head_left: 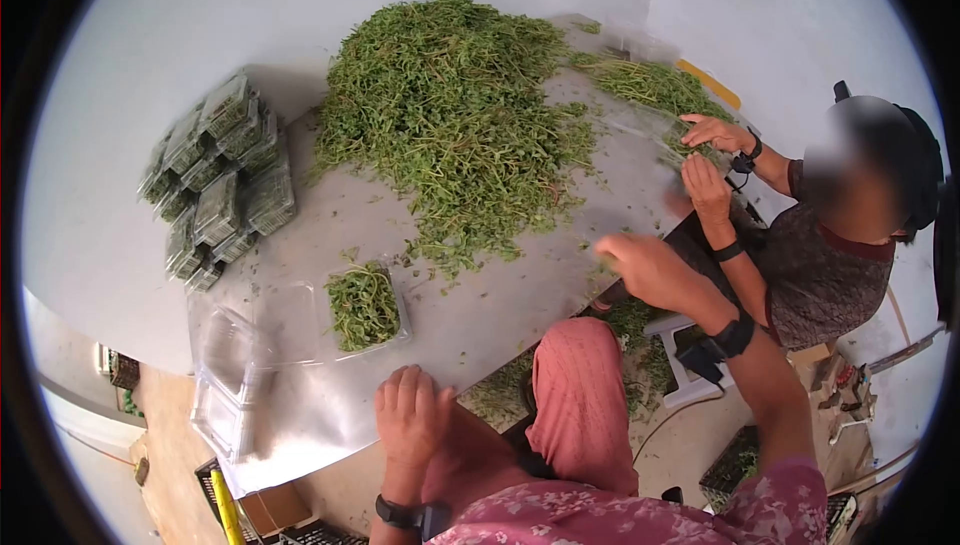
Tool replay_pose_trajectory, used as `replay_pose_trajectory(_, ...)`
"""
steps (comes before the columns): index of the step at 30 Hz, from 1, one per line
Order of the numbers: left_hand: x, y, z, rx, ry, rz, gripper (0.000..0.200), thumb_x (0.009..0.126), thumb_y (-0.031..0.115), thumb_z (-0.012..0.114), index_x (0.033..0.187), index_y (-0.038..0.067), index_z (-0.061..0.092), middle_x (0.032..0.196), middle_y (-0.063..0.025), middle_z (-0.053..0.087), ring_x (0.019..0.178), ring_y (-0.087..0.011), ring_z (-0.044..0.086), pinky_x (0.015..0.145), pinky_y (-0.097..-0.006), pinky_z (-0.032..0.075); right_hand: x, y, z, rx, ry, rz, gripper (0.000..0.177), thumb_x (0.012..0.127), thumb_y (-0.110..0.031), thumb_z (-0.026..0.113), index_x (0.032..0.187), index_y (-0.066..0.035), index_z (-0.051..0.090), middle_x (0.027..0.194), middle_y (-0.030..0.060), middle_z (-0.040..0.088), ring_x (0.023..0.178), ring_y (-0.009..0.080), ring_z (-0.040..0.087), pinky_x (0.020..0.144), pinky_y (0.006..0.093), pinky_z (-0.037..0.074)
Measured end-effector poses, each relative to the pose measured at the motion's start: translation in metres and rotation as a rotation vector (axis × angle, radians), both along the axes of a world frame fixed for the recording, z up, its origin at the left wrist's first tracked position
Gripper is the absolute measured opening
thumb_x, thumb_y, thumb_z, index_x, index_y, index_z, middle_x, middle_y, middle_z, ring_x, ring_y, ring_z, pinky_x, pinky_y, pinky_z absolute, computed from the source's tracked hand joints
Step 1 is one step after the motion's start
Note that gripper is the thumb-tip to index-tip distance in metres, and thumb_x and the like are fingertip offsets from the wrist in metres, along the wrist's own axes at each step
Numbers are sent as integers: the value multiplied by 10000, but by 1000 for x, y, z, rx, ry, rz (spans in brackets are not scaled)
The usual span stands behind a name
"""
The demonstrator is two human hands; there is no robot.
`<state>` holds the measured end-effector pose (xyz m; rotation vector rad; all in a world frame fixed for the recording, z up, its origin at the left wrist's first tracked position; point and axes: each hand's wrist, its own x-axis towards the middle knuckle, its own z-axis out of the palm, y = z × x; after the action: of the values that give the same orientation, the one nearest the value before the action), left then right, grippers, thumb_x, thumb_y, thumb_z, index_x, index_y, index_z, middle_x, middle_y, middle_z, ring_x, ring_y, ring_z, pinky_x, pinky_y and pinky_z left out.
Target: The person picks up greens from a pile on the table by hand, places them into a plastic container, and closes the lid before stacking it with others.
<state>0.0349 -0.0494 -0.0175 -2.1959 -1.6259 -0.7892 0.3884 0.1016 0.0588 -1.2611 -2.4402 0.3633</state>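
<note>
My left hand [410,413] lies at the table's front edge, its fingers flat and holding nothing visible. Just beyond it stands an open clear plastic clamshell box [406,317], its base filled with leafy green stems [362,307] and its lid [293,325] folded out to the left. My right hand [650,270] is raised over the right edge of the table, slightly blurred, with fingers closed together; I cannot tell what is in its fingertips. A large heap of green sprigs [450,115] covers the back middle of the metal table [480,320].
Filled, closed boxes [222,180] are stacked at the back left. More clear boxes [228,380] lie at the front left corner. To the right sits a co-worker [830,265], hands [708,170] near a smaller pile of stems [655,85]. Crates [735,465] stand on the floor.
</note>
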Motion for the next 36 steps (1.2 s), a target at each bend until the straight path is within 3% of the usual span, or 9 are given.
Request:
replay_pose_trajectory(2,0,1,-1,2,0,4,328,814,235,709,1021,3,604,1093,-147,603,1008,-336,576,845,-456,456,-54,4,30,-26,325,146,231,847,-35,581,1077,-24,564,829,208,631,738,370,633,651,433,492)
replay_pose_trajectory(3,0,0,-3,2,-2,3,334,803,221,712,1028,0,603,1100,-146,602,1013,-338,572,853,-452,452,-81,8,39,-189,392,180,237,854,-50,612,1082,-14,559,868,172,632,789,249,649,689,390,495)
replay_pose_trajectory(7,1,1,-3,14,-12,-21,329,808,204,695,1042,-4,595,1114,-148,597,1019,-343,565,859,-452,443,-206,7,42,-516,633,333,230,880,-70,608,1087,15,552,972,159,656,828,210,652,720,323,530)
replay_pose_trajectory(8,0,1,-2,11,-7,-31,326,812,204,688,1043,-6,594,1113,-149,597,1019,-344,566,859,-453,442,-233,2,40,-636,800,342,226,915,-106,593,1081,34,532,955,165,642,711,181,625,629,296,510)
replay_pose_trajectory(9,-1,1,-3,7,-4,-34,322,816,204,682,1044,-7,594,1113,-151,597,1018,-345,566,859,-454,440,-240,-9,70,-879,738,299,216,962,-142,552,1099,21,516,909,124,615,588,120,539,507,266,436)
replay_pose_trajectory(13,0,0,0,-14,-40,-46,313,827,202,663,1048,-9,592,1109,-154,599,1014,-351,568,857,-455,437,-280,-15,46,-1240,1107,340,198,1000,-184,504,1125,-31,489,822,62,553,537,59,420,439,228,331)
replay_pose_trajectory(20,2,1,0,-16,-25,-12,331,804,204,685,1041,-8,596,1096,-155,603,1002,-352,573,857,-459,449,-264,2,1,-1257,1213,75,188,994,-197,523,1094,-43,485,824,43,556,546,51,427,435,215,327)
replay_pose_trajectory(32,5,4,-5,-18,-7,14,302,907,261,612,1026,-15,581,1061,-165,609,982,-371,580,865,-479,445,-265,4,0,-1356,1227,293,150,957,-169,558,1026,-41,520,827,54,572,552,63,441,446,218,341)
replay_pose_trajectory(36,5,3,-4,-40,4,22,313,925,277,585,1028,-18,577,1059,-172,608,981,-375,579,868,-482,443,-261,2,2,-1350,1257,279,201,982,-241,533,1035,-47,523,814,58,579,546,69,444,447,230,345)
